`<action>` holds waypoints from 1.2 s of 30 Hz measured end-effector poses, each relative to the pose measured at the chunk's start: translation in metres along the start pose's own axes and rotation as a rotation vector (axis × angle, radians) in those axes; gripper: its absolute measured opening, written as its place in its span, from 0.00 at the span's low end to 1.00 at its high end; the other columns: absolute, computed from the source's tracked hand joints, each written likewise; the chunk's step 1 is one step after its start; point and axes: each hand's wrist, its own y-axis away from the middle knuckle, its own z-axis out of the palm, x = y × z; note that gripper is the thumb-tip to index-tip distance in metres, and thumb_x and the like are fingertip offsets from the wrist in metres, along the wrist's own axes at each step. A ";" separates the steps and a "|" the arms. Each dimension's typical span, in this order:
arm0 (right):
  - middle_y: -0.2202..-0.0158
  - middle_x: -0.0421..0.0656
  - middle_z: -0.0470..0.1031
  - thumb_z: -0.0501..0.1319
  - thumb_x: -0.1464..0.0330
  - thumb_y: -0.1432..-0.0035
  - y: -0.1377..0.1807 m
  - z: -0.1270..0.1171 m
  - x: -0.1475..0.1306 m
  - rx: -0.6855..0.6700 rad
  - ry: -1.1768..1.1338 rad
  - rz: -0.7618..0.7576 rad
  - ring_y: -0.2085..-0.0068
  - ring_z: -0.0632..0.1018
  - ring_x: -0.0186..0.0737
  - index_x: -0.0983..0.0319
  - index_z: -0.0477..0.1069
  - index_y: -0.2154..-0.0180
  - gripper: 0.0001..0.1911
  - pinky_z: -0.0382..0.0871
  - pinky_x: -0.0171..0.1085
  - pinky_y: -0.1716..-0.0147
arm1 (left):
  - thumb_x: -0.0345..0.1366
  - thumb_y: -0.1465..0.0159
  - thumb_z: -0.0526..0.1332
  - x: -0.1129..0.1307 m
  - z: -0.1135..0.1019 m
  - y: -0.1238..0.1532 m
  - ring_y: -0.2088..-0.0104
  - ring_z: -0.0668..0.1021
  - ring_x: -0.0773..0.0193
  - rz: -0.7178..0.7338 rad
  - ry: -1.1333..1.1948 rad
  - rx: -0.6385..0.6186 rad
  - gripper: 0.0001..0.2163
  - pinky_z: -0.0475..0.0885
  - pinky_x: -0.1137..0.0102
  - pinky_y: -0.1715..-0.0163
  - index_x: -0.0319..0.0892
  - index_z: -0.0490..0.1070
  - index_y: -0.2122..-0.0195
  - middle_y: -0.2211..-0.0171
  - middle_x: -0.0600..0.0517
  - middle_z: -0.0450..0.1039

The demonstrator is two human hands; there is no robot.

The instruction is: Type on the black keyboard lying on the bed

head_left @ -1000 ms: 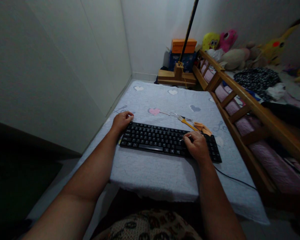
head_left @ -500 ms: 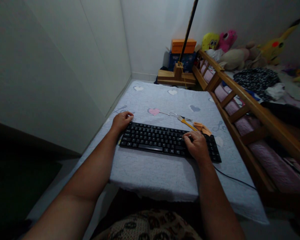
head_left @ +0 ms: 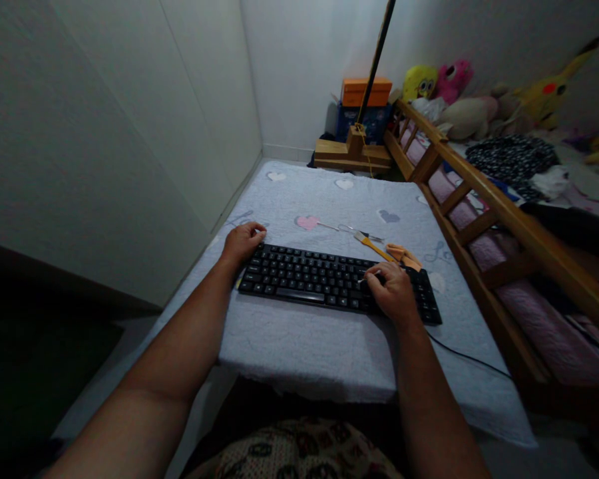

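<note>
A black computer keyboard (head_left: 299,271) lies across the cloth-covered table. At its far left corner, my left hand (head_left: 243,242) grips the end with curled fingers. My right hand (head_left: 392,287) is over the keyboard's right part, fingers pinched on a thin white stick that looks like a cotton swab (head_left: 363,280). The swab's tip is down at the keys left of the number pad. Behind the keyboard lie a brush (head_left: 374,247) with a yellow-orange handle, a folded orange-brown cloth (head_left: 403,256), and a thin white stick (head_left: 328,226) beside slim metal tools (head_left: 362,233).
The table has a pale blue quilted cloth (head_left: 299,346) with hearts. A black cable (head_left: 472,359) runs off to the right. A wooden bed rail (head_left: 499,206) borders the right side, with plush toys behind it. Boxes and a wooden stand (head_left: 354,154) with a pole are at the far end.
The swab's tip in my right hand has shifted slightly toward me over the keys. My left hand and the keyboard stay in place.
</note>
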 end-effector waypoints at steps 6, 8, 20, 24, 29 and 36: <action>0.70 0.43 0.75 0.57 0.68 0.42 0.000 0.000 -0.001 -0.005 -0.011 -0.002 0.63 0.74 0.44 0.60 0.71 0.74 0.09 0.65 0.44 0.57 | 0.44 0.42 0.56 0.000 0.000 0.000 0.70 0.72 0.62 0.007 0.005 0.000 0.16 0.62 0.69 0.69 0.41 0.77 0.60 0.72 0.51 0.73; 0.70 0.43 0.76 0.57 0.68 0.42 0.000 0.000 -0.002 -0.014 -0.017 -0.008 0.62 0.74 0.44 0.60 0.71 0.73 0.09 0.64 0.45 0.56 | 0.44 0.42 0.56 0.000 0.000 0.000 0.70 0.72 0.62 0.009 0.003 0.001 0.16 0.62 0.69 0.69 0.41 0.77 0.60 0.72 0.51 0.73; 0.69 0.44 0.76 0.57 0.68 0.41 0.000 0.002 -0.007 -0.059 -0.041 -0.035 0.61 0.74 0.44 0.59 0.72 0.72 0.08 0.64 0.45 0.55 | 0.43 0.42 0.57 -0.002 0.001 -0.001 0.70 0.72 0.63 0.006 0.006 0.006 0.15 0.62 0.70 0.71 0.41 0.77 0.61 0.72 0.51 0.73; 0.70 0.43 0.76 0.57 0.68 0.42 -0.001 0.001 -0.007 -0.056 -0.035 -0.026 0.61 0.74 0.44 0.59 0.71 0.72 0.08 0.64 0.45 0.56 | 0.44 0.43 0.57 -0.003 0.002 -0.002 0.70 0.72 0.63 0.007 0.002 0.011 0.15 0.62 0.70 0.70 0.42 0.77 0.61 0.72 0.51 0.73; 0.70 0.43 0.76 0.57 0.68 0.42 -0.001 0.000 -0.006 -0.046 -0.026 -0.006 0.62 0.74 0.44 0.59 0.71 0.73 0.09 0.64 0.44 0.56 | 0.43 0.42 0.56 0.000 0.000 0.000 0.70 0.72 0.63 0.003 -0.005 0.007 0.15 0.62 0.69 0.70 0.42 0.77 0.61 0.72 0.51 0.73; 0.70 0.43 0.76 0.56 0.67 0.42 0.000 0.000 -0.002 -0.028 -0.020 0.006 0.62 0.74 0.44 0.59 0.71 0.73 0.09 0.64 0.45 0.56 | 0.43 0.42 0.56 0.000 0.000 0.000 0.70 0.72 0.63 0.002 -0.003 0.006 0.15 0.62 0.69 0.70 0.42 0.77 0.60 0.72 0.51 0.73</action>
